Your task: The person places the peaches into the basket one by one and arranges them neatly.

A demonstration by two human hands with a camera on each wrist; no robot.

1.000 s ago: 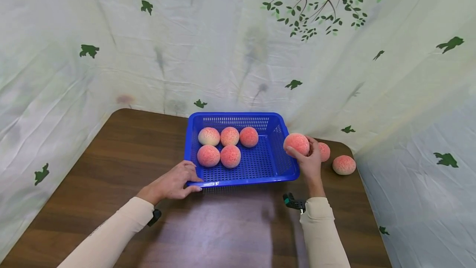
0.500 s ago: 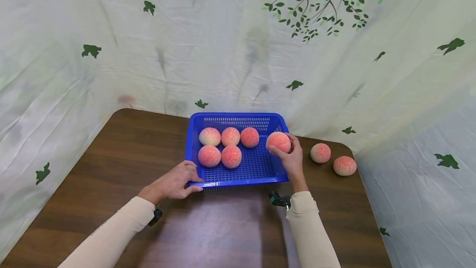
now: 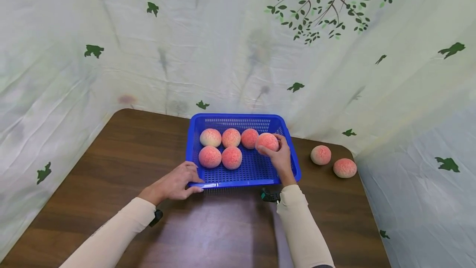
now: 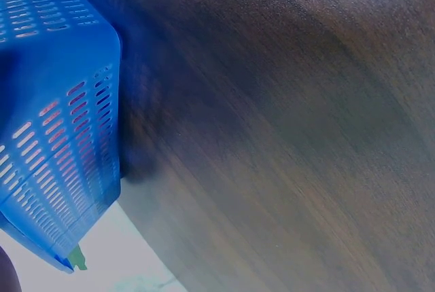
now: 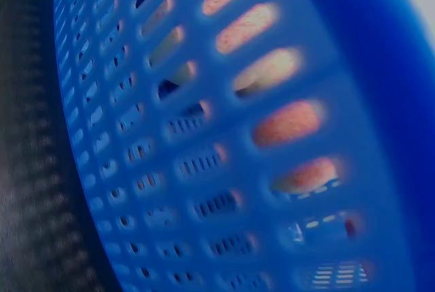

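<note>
The right hand (image 3: pixel 281 161) has carried the round pink foam peach (image 3: pixel 267 142) from beside the blue perforated plastic basket (image 3: pixel 243 175) to inside it, fingers curled around it next to 5 others. The left hand (image 3: pixel 174 183) still rests on the basket's near corner, fingers nearly straight. So 2 peaches (image 3: pixel 320 154) remain on the brown wooden table (image 3: pixel 122 152).

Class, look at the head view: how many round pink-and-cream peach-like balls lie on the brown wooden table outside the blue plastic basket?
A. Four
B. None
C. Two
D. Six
C: two round pink-and-cream balls lie on the brown wooden table, right of the blue plastic basket; the rest are inside it or in the right hand.
</note>
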